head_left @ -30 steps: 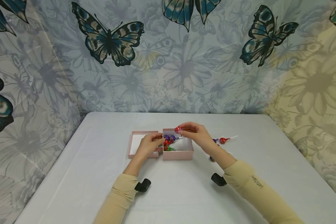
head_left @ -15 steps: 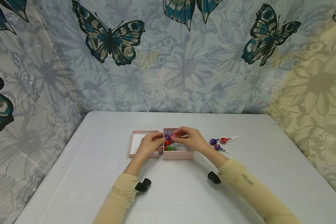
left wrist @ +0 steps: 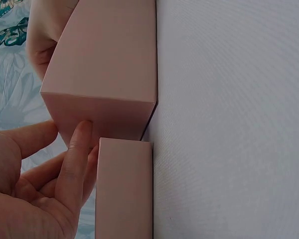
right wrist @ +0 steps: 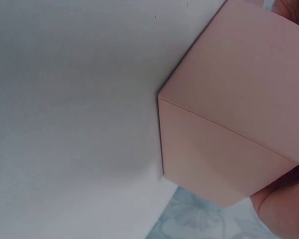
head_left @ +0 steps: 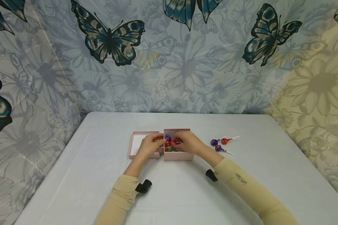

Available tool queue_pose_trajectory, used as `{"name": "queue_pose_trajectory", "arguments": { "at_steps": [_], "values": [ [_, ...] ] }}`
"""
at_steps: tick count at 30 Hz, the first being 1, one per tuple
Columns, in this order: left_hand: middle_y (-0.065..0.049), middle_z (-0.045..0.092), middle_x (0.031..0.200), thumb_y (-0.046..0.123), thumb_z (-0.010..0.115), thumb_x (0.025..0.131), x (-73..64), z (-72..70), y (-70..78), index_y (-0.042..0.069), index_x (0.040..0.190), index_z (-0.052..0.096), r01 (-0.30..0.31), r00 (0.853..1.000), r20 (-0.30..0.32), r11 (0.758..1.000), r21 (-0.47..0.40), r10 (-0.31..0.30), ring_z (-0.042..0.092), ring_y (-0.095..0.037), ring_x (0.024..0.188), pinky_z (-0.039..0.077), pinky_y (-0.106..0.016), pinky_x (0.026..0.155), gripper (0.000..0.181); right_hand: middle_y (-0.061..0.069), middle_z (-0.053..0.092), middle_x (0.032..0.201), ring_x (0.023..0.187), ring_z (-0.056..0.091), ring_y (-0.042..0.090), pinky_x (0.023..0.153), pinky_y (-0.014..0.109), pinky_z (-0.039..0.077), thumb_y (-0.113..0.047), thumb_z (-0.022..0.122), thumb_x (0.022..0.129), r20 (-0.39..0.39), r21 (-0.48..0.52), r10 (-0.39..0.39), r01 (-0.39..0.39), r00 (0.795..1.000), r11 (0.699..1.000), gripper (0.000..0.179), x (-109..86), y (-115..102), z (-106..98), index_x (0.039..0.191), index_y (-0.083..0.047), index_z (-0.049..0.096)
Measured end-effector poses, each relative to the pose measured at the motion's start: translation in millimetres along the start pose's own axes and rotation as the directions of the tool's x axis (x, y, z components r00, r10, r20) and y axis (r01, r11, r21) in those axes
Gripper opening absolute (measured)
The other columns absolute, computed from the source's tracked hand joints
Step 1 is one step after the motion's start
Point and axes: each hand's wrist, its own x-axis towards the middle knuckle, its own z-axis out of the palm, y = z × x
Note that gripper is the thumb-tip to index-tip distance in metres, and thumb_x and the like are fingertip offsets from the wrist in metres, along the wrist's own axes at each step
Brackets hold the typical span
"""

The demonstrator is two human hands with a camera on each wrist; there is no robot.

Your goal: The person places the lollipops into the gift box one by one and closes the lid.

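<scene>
A pink box (head_left: 178, 156) stands uncovered on the white table, with several lollipops (head_left: 167, 143) in red, purple and green wrappers at its left side. My right hand (head_left: 187, 141) reaches down inside, fingers and thumb pinching a lollipop with a pinkish-red wrapper (head_left: 173, 144); its stick is hidden. In the right wrist view the box walls (right wrist: 229, 144) cover most of that hand. Against the left wall of the box, my left hand (head_left: 150, 144) rests its extended fingertips (left wrist: 82, 128), which the left wrist view shows pressing on the pink side.
Beside the box on the left lies its shallow pink lid (head_left: 135, 145), white inside, partly behind my left hand. To the right of the box are a purple lollipop (head_left: 214, 142), a red lollipop (head_left: 224, 141) and a blue-purple lollipop (head_left: 219, 148).
My right hand has come down and left, lowering the lollipop from above the box's back rim to among the other lollipops inside. My left hand has stayed at the box's left side.
</scene>
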Motion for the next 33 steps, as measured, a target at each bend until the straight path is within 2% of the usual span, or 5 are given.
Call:
{"name": "queue_pose_trajectory", "arguments": {
  "at_steps": [12,16,20,27,33],
  "values": [
    [-0.026,0.059,0.128,0.008,0.064,0.095,0.5,-1.3,1.3,-0.008,0.134,0.053,0.014,1.0,0.017,1.0,-0.024,-0.014,0.061,-0.036,0.112,0.059,-0.041,0.082,0.043,0.002,0.069,0.088,0.077,0.061,0.012,0.069,0.022,0.055,-0.008,0.078,0.083,0.054,-0.09,-0.039,0.044,0.998,0.995,0.014,7.6,1.5,0.5,0.096,-0.005,0.072],
    [-0.031,0.055,0.129,0.004,0.06,0.096,-8.3,-1.6,15.2,-0.013,0.135,0.048,0.018,0.999,0.039,1.0,-0.019,-0.017,0.059,-0.041,0.114,0.057,-0.045,0.086,0.043,0.002,0.069,0.087,0.077,0.062,0.012,0.069,0.022,0.055,-0.008,0.078,0.083,0.058,-0.094,-0.034,0.04,0.998,0.995,0.014,8.8,3.8,1.1,0.095,-0.006,0.072],
    [-0.032,0.054,0.129,0.002,0.058,0.097,-19.2,-0.4,29.8,-0.015,0.134,0.048,0.008,0.999,0.04,1.0,-0.009,-0.008,0.059,-0.043,0.113,0.058,-0.044,0.086,0.042,0.001,0.068,0.087,0.077,0.061,0.011,0.069,0.023,0.055,-0.008,0.079,0.083,0.053,-0.089,-0.024,0.029,0.998,0.996,0.014,8.9,5.0,1.6,0.095,-0.006,0.072],
    [-0.021,0.062,0.123,0.009,0.064,0.095,-0.2,0.1,0.4,-0.005,0.132,0.056,0.012,1.0,-0.008,1.0,-0.013,-0.013,0.065,-0.031,0.106,0.061,-0.032,0.076,0.04,0.003,0.069,0.089,0.079,0.062,0.014,0.071,0.024,0.056,-0.007,0.078,0.083,0.054,-0.061,-0.005,0.008,0.999,0.998,0.016,7.8,4.2,1.1,0.097,-0.005,0.071],
    [-0.021,0.062,0.125,0.009,0.065,0.095,1.3,-0.6,-1.0,-0.004,0.132,0.056,0.018,1.0,-0.006,1.0,-0.015,-0.018,0.064,-0.032,0.109,0.061,-0.033,0.078,0.041,0.004,0.07,0.093,0.086,0.066,0.017,0.078,0.028,0.059,-0.006,0.077,0.084,0.046,-0.028,-0.001,0.003,0.999,1.0,0.017,5.0,2.6,-1.0,0.099,-0.004,0.071]
  ]
}}
